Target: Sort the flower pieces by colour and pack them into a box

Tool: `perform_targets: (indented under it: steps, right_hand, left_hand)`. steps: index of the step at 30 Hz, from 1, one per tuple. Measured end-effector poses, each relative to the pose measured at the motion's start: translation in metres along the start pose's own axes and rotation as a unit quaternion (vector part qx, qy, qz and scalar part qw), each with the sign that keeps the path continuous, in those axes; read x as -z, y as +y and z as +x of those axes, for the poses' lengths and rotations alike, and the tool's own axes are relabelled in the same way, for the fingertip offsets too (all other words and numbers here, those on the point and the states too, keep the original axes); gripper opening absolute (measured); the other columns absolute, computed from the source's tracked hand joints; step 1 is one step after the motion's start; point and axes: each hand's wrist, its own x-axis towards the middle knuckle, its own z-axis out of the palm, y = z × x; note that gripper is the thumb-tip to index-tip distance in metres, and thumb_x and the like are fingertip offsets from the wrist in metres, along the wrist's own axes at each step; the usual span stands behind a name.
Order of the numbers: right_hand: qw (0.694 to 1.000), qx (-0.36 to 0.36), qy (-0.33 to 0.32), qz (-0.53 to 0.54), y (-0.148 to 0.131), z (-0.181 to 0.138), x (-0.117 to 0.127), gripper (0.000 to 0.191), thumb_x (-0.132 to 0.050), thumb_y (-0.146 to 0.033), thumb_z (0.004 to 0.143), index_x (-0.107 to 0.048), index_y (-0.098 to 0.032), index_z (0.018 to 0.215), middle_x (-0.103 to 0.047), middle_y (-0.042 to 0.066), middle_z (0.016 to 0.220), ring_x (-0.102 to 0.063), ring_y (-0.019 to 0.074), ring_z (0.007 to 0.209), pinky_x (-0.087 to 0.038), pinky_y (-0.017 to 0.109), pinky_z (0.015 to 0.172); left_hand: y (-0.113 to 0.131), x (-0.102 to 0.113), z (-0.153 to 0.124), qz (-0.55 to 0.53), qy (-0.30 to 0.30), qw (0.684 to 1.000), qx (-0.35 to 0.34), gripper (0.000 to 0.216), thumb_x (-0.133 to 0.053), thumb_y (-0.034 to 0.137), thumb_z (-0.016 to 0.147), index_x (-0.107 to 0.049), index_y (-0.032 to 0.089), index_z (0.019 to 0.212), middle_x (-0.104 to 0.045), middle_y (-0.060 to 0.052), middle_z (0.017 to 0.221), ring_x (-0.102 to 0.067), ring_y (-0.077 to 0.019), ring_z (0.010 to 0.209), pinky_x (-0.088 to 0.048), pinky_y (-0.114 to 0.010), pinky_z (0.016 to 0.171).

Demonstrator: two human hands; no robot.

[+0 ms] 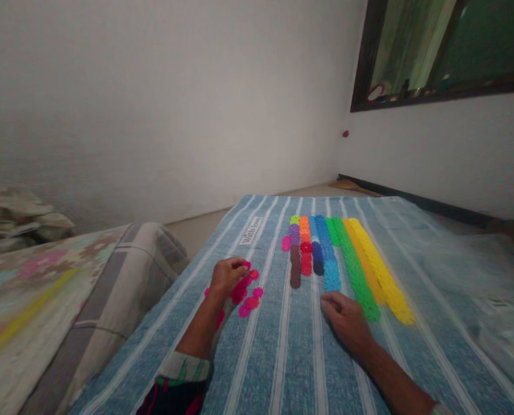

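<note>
My left hand [227, 278] is over a loose pile of small pink flower-like pieces [240, 293], finger and thumb pinched on one pink piece [246, 265]. A few pink and coral pieces [251, 302] lie just right of that hand. My right hand [346, 316] rests on the cloth with curled fingers; what is inside them, if anything, is hidden. Beyond it lie overlapping rows of similar pieces: a brown row [295, 268], a red row [306, 262], a blue row [331, 259], a green row [355, 276] and a yellow row [382, 271]. One pink piece [286, 243] sits left of the purple ones.
A blue striped cloth [265, 369] covers the work surface. A paper strip reading "With love" [252, 230] lies at the far left. Clear plastic bags [507, 323] are along the right side. A cloth-covered surface [105, 288] stands to the left, below a white wall.
</note>
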Motion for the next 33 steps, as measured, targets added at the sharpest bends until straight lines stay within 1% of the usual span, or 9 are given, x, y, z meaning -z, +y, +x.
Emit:
perform_targets:
  steps: [3,6,8,10,13,16,20,28,33]
  right_hand:
    - [1.000,0.001,-0.017,-0.016,0.003,0.003,-0.001,0.029,-0.046,-0.037,0.084,-0.067,-0.016,0.080,-0.067,0.003,0.068,-0.063,0.0192,0.066,-0.042,0.028,0.064]
    - [0.999,0.004,-0.031,-0.030,0.003,0.003,-0.002,0.029,-0.045,-0.035,0.085,-0.067,-0.017,0.082,-0.069,0.004,0.071,-0.065,0.0199,0.069,-0.042,0.029,0.066]
    - [0.999,0.000,-0.036,-0.034,0.003,0.003,-0.002,0.028,-0.045,-0.035,0.084,-0.067,-0.017,0.083,-0.069,0.004,0.071,-0.066,0.0199,0.069,-0.042,0.028,0.066]
    - [0.998,-0.002,-0.041,-0.039,0.001,0.004,-0.002,0.029,-0.044,-0.035,0.084,-0.067,-0.018,0.083,-0.069,0.003,0.070,-0.065,0.0196,0.068,-0.041,0.028,0.065]
    - [0.998,-0.001,-0.043,-0.041,0.000,0.004,-0.001,0.029,-0.044,-0.035,0.084,-0.067,-0.018,0.083,-0.069,0.003,0.071,-0.065,0.0193,0.067,-0.041,0.028,0.064]
    - [0.998,-0.003,-0.046,-0.044,-0.001,0.005,-0.001,0.028,-0.044,-0.034,0.084,-0.068,-0.019,0.083,-0.069,0.002,0.069,-0.065,0.0187,0.067,-0.040,0.027,0.063]
    - [0.997,-0.009,-0.052,-0.056,0.000,0.006,-0.002,0.028,-0.044,-0.033,0.084,-0.069,-0.020,0.083,-0.069,0.002,0.069,-0.064,0.0182,0.066,-0.040,0.026,0.062]
    - [0.997,-0.012,-0.052,-0.057,-0.001,0.006,-0.001,0.028,-0.044,-0.034,0.084,-0.068,-0.019,0.083,-0.069,0.003,0.069,-0.064,0.0179,0.066,-0.039,0.026,0.063]
    - [0.997,-0.013,-0.055,-0.059,-0.001,0.006,-0.002,0.027,-0.044,-0.033,0.084,-0.068,-0.019,0.084,-0.069,0.003,0.070,-0.064,0.0180,0.067,-0.039,0.026,0.064]
  left_hand:
    - [0.017,-0.021,0.011,-0.014,-0.036,0.999,-0.033,0.015,-0.064,0.029,0.062,-0.070,0.015,0.067,-0.066,-0.002,0.062,-0.056,-0.0150,0.058,-0.043,-0.024,0.054]
    - [0.032,-0.050,0.026,-0.005,-0.086,0.995,-0.052,0.014,-0.063,0.024,0.062,-0.070,0.014,0.068,-0.062,0.001,0.057,-0.055,-0.0132,0.056,-0.042,-0.023,0.054]
    - [0.038,-0.069,0.037,0.021,-0.093,0.994,-0.057,0.012,-0.062,0.019,0.063,-0.070,0.013,0.070,-0.061,0.001,0.056,-0.055,-0.0125,0.055,-0.040,-0.022,0.054]
    - [0.041,-0.087,0.048,0.052,-0.078,0.994,-0.059,0.014,-0.062,0.014,0.064,-0.070,0.013,0.074,-0.062,0.001,0.058,-0.055,-0.0119,0.056,-0.040,-0.022,0.055]
    - [0.043,-0.103,0.060,0.103,-0.068,0.990,-0.068,0.015,-0.061,0.009,0.064,-0.070,0.013,0.076,-0.064,0.001,0.062,-0.056,-0.0114,0.060,-0.041,-0.022,0.058]
    - [0.044,-0.111,0.069,0.131,-0.067,0.986,-0.076,0.016,-0.061,0.007,0.066,-0.070,0.012,0.077,-0.066,0.000,0.066,-0.057,-0.0115,0.062,-0.041,-0.021,0.060]
    - [0.044,-0.114,0.074,0.145,-0.076,0.983,-0.085,0.014,-0.062,0.009,0.067,-0.071,0.012,0.078,-0.067,-0.001,0.068,-0.059,-0.0128,0.065,-0.043,-0.022,0.061]
    - [0.039,-0.118,0.075,0.167,-0.075,0.978,-0.098,0.026,-0.062,0.009,0.071,-0.074,0.014,0.093,-0.073,-0.005,0.088,-0.064,-0.0171,0.085,-0.046,-0.026,0.077]
    - [0.042,-0.118,0.074,0.190,-0.061,0.974,-0.108,0.027,-0.060,0.009,0.072,-0.076,0.016,0.093,-0.072,-0.005,0.086,-0.062,-0.0189,0.088,-0.045,-0.029,0.083]
